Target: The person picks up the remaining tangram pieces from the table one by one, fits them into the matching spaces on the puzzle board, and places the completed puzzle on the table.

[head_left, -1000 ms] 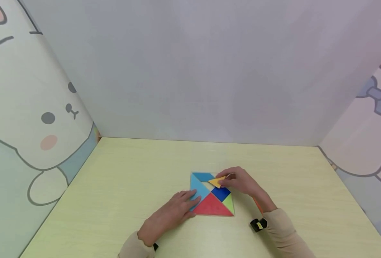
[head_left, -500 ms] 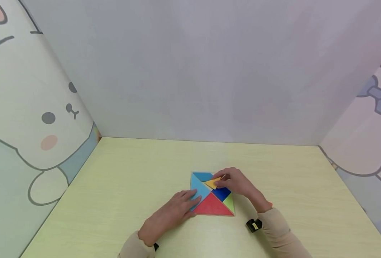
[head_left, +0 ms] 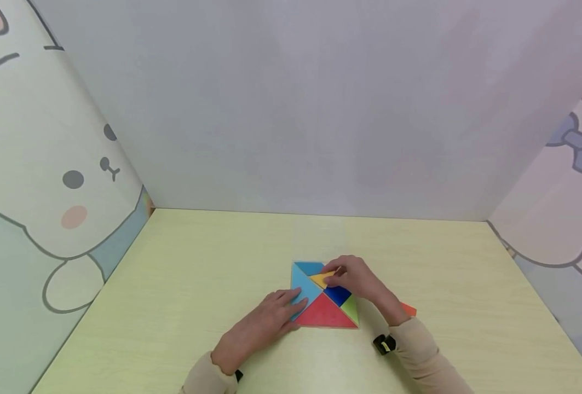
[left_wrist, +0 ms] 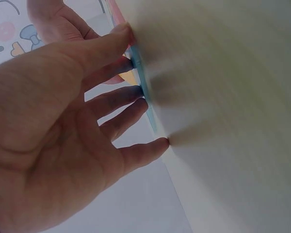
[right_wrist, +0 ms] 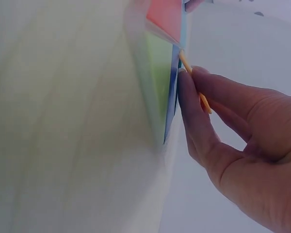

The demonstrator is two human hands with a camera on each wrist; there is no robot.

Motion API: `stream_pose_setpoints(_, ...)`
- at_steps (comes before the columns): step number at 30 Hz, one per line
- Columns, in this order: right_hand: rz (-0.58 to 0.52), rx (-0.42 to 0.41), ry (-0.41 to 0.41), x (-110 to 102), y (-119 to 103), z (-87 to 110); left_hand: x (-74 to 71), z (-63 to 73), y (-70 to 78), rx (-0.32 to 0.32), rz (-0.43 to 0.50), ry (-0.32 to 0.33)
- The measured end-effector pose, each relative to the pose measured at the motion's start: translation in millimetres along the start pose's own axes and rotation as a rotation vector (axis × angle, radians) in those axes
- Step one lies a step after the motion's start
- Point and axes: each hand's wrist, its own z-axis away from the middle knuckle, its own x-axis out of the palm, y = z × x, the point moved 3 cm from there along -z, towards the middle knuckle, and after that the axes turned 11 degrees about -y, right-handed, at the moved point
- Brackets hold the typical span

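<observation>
A square tangram lies on the table. Its light blue triangle (head_left: 302, 281), red triangle (head_left: 326, 314), dark blue square (head_left: 339, 296), green triangle (head_left: 352, 311) and mid-blue piece (head_left: 308, 267) lie flat together. My right hand (head_left: 357, 278) pinches a small yellow triangle (head_left: 318, 279) between thumb and fingers, over the gap at the centre. In the right wrist view this yellow triangle (right_wrist: 207, 104) shows edge-on, tilted from the board. With fingers spread and nearly straight, my left hand (head_left: 266, 320) rests at the board's left edge, its fingertips on the light blue triangle.
An orange-red piece (head_left: 409, 310) lies on the table to the right, partly hidden by my right forearm. The pale wooden table (head_left: 212, 257) ends at a plain back wall (head_left: 320, 109). Printed cartoon panels stand at both sides.
My right hand has moved slightly left with the yellow triangle, bringing it lower over the gap. More of the orange-red piece now shows. The left hand has stayed in place.
</observation>
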Motion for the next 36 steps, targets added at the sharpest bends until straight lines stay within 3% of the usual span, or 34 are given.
stream_pose_setpoints(16,0.088,-0.08,-0.009,4.6,-8.4,0.1,-1.1,0.4,1.5,0.034,-0.05,0.035)
stream_pose_setpoints(36,0.124,-0.068,-0.013,5.0,-8.7,-0.2,-1.8,2.2,2.4,0.049,-0.037,0.059)
